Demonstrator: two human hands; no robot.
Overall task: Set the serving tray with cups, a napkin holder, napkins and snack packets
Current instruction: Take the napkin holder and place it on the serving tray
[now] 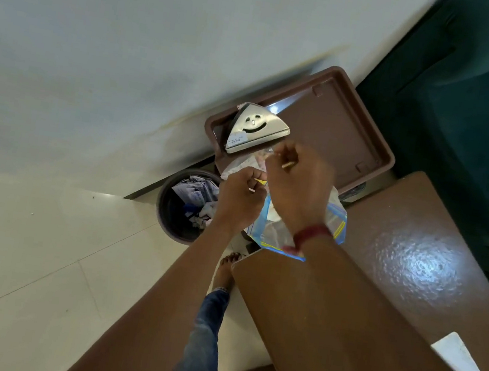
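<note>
A brown serving tray [339,126] lies on the table's far end. A steel triangular napkin holder [257,129] with a smiling face cut-out stands in the tray's near-left corner. Both hands work at a clear zip bag [334,220] with blue and yellow edging, held above the table edge. My left hand [239,199] pinches the bag's top edge. My right hand [298,182] is curled on the bag just beside it, close to the napkin holder. The bag's contents are mostly hidden behind my hands; something pale shows inside.
A glossy brown table [382,267] runs from the tray toward me. A dark round bin [171,206] full of crumpled paper stands on the tiled floor left of the table. A dark green sofa [468,106] sits beyond the tray. White objects [460,360] lie at the table's near right.
</note>
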